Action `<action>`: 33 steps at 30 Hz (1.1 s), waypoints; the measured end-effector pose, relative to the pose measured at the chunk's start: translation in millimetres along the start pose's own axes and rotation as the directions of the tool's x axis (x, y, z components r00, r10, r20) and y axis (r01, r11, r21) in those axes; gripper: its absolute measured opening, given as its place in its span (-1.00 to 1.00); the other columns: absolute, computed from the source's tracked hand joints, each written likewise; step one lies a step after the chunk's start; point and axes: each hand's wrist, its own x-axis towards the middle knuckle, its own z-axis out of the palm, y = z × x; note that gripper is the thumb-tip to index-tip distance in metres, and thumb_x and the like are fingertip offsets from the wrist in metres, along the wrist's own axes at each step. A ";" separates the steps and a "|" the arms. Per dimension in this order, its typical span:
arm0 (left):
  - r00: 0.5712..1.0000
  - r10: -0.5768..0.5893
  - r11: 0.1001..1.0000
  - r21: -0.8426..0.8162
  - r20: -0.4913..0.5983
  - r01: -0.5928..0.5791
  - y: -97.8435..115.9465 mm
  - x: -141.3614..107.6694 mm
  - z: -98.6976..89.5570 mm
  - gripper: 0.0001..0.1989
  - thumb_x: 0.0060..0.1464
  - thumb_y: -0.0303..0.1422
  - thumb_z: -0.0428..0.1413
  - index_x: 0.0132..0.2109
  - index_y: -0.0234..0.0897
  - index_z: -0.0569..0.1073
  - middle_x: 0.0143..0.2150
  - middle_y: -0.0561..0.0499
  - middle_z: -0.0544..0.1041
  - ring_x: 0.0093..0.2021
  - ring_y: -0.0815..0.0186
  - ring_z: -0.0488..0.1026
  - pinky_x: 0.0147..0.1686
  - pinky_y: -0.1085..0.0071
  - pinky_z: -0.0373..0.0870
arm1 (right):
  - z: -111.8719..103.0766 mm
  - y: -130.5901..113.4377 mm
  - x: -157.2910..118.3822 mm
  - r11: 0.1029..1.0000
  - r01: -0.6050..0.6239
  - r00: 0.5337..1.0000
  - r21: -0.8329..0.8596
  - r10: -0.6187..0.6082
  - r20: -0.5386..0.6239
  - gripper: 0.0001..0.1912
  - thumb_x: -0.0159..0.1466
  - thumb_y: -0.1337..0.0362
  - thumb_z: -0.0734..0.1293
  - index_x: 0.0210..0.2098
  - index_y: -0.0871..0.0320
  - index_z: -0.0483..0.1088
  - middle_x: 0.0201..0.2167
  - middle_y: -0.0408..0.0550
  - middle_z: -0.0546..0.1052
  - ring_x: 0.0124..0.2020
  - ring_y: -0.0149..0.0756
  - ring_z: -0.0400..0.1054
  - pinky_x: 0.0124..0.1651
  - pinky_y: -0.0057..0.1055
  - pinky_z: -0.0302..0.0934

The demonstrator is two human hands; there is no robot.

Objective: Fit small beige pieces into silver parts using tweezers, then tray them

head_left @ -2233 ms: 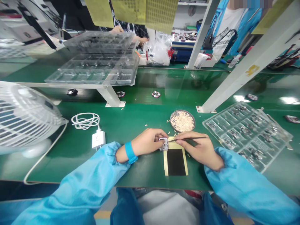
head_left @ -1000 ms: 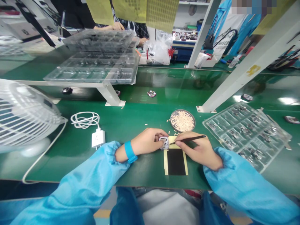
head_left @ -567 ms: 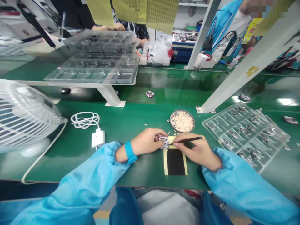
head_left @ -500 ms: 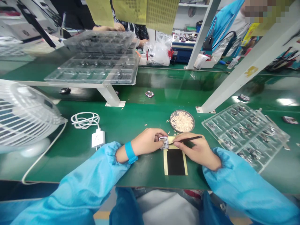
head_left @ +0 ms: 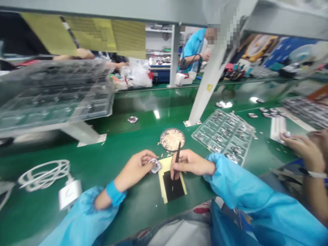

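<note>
My left hand (head_left: 139, 167) is closed, pinching a small rounded-square whitish casing (head_left: 154, 165) at its edge, just above the green bench. In my right hand (head_left: 188, 162) is a slim black pen-like tool (head_left: 177, 157), held upright with its fine pale tip pointing down. That tip is over a black pad (head_left: 175, 188) edged with pale yellow strips; whether it touches cannot be made out. Behind both hands stands a round dish (head_left: 172, 139) of small cream-coloured pieces, with a few of them loose beside it.
A clear compartment tray (head_left: 225, 136) with small parts lies at the right. A white charger (head_left: 70, 194) with coiled cable is at the left. A white post (head_left: 202, 89) rises behind the tray. Another person's hand (head_left: 303, 147) works at the far right.
My view has turned to the right. The tool in my right hand has moved off the casing to over the black pad and now stands upright. My left hand still holds the casing.
</note>
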 end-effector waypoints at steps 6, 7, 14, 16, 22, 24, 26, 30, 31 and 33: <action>0.998 -0.064 0.998 0.001 -0.005 0.064 14.4 -2.0 1.4 -0.58 -0.05 -0.15 0.26 -0.07 -0.29 0.48 -0.37 0.00 0.56 -0.43 0.30 0.47 -0.49 0.47 0.32 | -38.6 -43.1 -60.5 0.948 0.026 0.838 -0.317 -0.194 -0.510 -0.60 0.35 -0.06 0.24 -0.27 0.17 0.40 -0.54 -0.15 0.43 -0.57 -0.35 0.33 -0.43 -0.37 0.30; 0.997 -0.073 0.997 0.006 0.007 0.073 15.5 -3.0 3.0 -0.59 -0.03 -0.13 0.26 -0.09 -0.29 0.48 -0.39 0.00 0.55 -0.43 0.29 0.47 -0.49 0.47 0.30 | -55.7 -51.8 -73.7 0.863 -0.100 0.720 -0.495 -0.280 -0.634 -0.59 0.34 -0.07 0.23 -0.25 0.17 0.43 -0.56 -0.14 0.43 -0.57 -0.35 0.30 -0.45 -0.38 0.25; 0.991 -0.120 0.992 -0.024 0.060 0.122 15.1 -4.3 9.3 -0.57 -0.04 -0.06 0.28 -0.16 -0.30 0.50 -0.43 0.02 0.55 -0.55 0.39 0.38 -0.56 0.50 0.21 | -155.0 -60.5 -129.0 0.066 -0.915 0.347 -0.398 -0.373 -0.860 -0.62 0.27 -0.02 0.30 -0.31 0.18 0.56 -0.31 0.16 0.59 -0.24 -0.05 0.46 -0.23 -0.26 0.25; 0.990 -0.123 0.992 0.004 0.062 0.123 13.3 -3.0 8.3 -0.57 -0.03 -0.06 0.28 -0.15 -0.31 0.53 -0.44 0.02 0.55 -0.58 0.41 0.35 -0.55 0.50 0.22 | -164.1 -51.9 -129.2 0.062 -0.929 0.321 -0.365 -0.354 -0.878 -0.60 0.25 -0.03 0.32 -0.30 0.19 0.56 -0.27 0.20 0.59 -0.21 -0.02 0.47 -0.21 -0.25 0.25; 0.992 -0.113 0.993 -0.017 0.058 0.114 10.8 -2.4 7.1 -0.57 -0.02 -0.05 0.28 -0.13 -0.30 0.55 -0.45 0.05 0.53 -0.58 0.42 0.36 -0.55 0.52 0.23 | -175.1 -49.0 -128.9 0.105 -0.917 0.331 -0.386 -0.342 -0.879 -0.66 0.17 -0.01 0.41 -0.31 0.17 0.51 -0.29 0.08 0.59 -0.26 -0.10 0.45 -0.25 -0.30 0.23; 0.992 -0.111 0.993 -0.039 0.058 0.113 11.9 -3.6 8.0 -0.57 -0.02 -0.05 0.28 -0.14 -0.30 0.54 -0.46 0.06 0.52 -0.58 0.43 0.37 -0.55 0.53 0.25 | -172.5 -55.9 -130.1 0.148 -0.893 0.350 -0.424 -0.364 -0.863 -0.69 0.18 0.01 0.42 -0.35 0.15 0.48 -0.34 0.00 0.58 -0.31 -0.17 0.44 -0.28 -0.33 0.21; 0.993 -0.105 0.992 -0.066 0.057 0.109 12.9 -5.3 9.5 -0.58 -0.01 -0.04 0.27 -0.16 -0.31 0.54 -0.46 0.05 0.52 -0.58 0.43 0.37 -0.55 0.53 0.26 | -162.4 -63.5 -127.3 0.271 -0.821 0.384 -0.502 -0.388 -0.838 -0.67 0.20 -0.01 0.40 -0.41 0.15 0.45 -0.44 -0.07 0.54 -0.40 -0.25 0.39 -0.34 -0.36 0.18; 0.996 -0.078 0.992 -0.094 0.047 0.083 12.8 -8.0 13.1 -0.60 0.03 -0.03 0.24 -0.23 -0.33 0.54 -0.49 0.04 0.51 -0.58 0.43 0.35 -0.58 0.53 0.28 | -117.0 -73.6 -97.0 0.564 -0.468 0.589 -0.681 -0.376 -0.716 -0.63 0.19 -0.03 0.39 -0.46 0.16 0.38 -0.57 -0.19 0.44 -0.54 -0.37 0.30 -0.45 -0.42 0.13; 0.997 -0.071 0.993 -0.096 0.043 0.075 12.4 -8.2 13.7 -0.60 0.03 -0.03 0.24 -0.25 -0.33 0.55 -0.50 0.04 0.51 -0.58 0.43 0.34 -0.59 0.53 0.29 | -102.0 -74.6 -84.0 0.621 -0.373 0.646 -0.690 -0.360 -0.673 -0.67 0.18 0.01 0.41 -0.43 0.15 0.38 -0.56 -0.19 0.45 -0.53 -0.37 0.32 -0.44 -0.42 0.16; 0.998 -0.061 0.992 -0.105 0.030 0.064 11.3 -7.8 14.6 -0.59 0.01 -0.02 0.26 -0.30 -0.33 0.55 -0.52 0.04 0.50 -0.58 0.42 0.34 -0.60 0.53 0.30 | -71.3 -75.2 -54.3 0.729 -0.190 0.756 -0.657 -0.318 -0.572 -0.74 0.17 0.10 0.43 -0.39 0.15 0.38 -0.47 -0.15 0.53 -0.44 -0.34 0.42 -0.37 -0.41 0.26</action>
